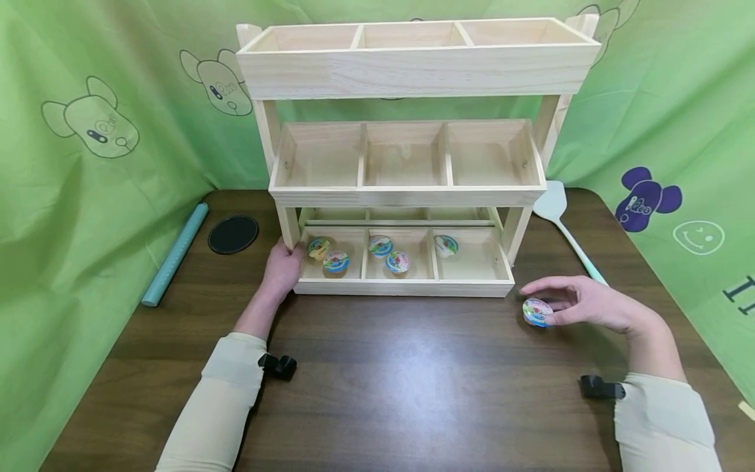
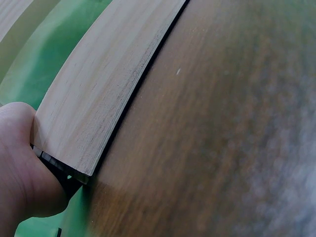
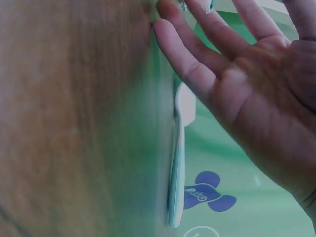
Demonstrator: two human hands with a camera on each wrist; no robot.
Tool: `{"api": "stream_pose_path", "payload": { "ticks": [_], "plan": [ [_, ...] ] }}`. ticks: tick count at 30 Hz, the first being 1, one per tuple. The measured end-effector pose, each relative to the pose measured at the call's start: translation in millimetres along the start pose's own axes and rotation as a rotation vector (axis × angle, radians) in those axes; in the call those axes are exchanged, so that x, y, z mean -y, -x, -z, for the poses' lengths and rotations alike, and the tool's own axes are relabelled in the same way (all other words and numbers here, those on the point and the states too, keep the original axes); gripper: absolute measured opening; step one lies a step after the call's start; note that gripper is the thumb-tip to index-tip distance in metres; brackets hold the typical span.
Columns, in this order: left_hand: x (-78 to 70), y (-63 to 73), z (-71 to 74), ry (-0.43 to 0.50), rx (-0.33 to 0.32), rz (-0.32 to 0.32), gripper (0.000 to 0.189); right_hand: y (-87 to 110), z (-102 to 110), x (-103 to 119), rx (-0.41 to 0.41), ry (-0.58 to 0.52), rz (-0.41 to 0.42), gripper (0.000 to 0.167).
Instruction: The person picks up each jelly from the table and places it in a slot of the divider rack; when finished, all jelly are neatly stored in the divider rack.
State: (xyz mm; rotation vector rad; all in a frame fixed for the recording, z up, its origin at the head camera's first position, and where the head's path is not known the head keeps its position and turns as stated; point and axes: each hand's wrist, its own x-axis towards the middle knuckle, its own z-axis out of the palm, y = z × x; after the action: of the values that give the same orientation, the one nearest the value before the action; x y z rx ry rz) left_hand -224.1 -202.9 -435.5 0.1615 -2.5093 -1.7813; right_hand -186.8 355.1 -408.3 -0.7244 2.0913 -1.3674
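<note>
A small jelly cup with a printed foil lid (image 1: 536, 313) is pinched between thumb and fingers of my right hand (image 1: 590, 305), just above the table to the right of a three-tier wooden rack (image 1: 407, 196). In the right wrist view only a sliver of the cup shows at the top edge. My left hand (image 1: 283, 267) grips the left end of the rack's bottom tray (image 1: 404, 288); its fingers are partly hidden behind the wood. That tray has three compartments: two jelly cups (image 1: 336, 262) lie in the left, two (image 1: 398, 262) in the middle, one (image 1: 446, 246) in the right.
A pale turquoise spatula (image 1: 554, 203) lies right of the rack, partly behind my right hand. On the left are a turquoise roller (image 1: 175, 254) and a round black disc (image 1: 232, 235). Green printed cloth (image 1: 118, 216) surrounds the brown table (image 1: 377, 393).
</note>
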Motion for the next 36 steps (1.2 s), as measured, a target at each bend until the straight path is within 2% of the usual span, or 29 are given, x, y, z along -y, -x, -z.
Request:
{"api": "stream_pose_path", "payload": {
  "ticks": [6,16,26,31,36],
  "plan": [
    [0.0,0.1,0.3,-0.013,-0.002,0.001,0.051,1.8,0.2,-2.7,0.044,-0.004,-0.001,0.05],
    [-0.5,0.7,0.3,0.0,0.005,-0.002,0.051,0.4,-1.5,-1.8,0.016,0.06,-0.034,0.048],
    [0.6,-0.5,0.2,-0.007,0.01,-0.001,0.052,-0.9,-3.3,-2.2,0.036,0.007,-0.013,0.049],
    [1.2,-0.5,0.2,-0.001,0.011,0.001,0.052,-1.8,-4.0,-2.5,-0.004,0.085,-0.024,0.046],
    [1.9,-0.6,0.2,0.007,0.012,0.0,0.051,-3.3,-5.3,-1.7,-0.088,0.186,-0.051,0.043]
  ]
}}
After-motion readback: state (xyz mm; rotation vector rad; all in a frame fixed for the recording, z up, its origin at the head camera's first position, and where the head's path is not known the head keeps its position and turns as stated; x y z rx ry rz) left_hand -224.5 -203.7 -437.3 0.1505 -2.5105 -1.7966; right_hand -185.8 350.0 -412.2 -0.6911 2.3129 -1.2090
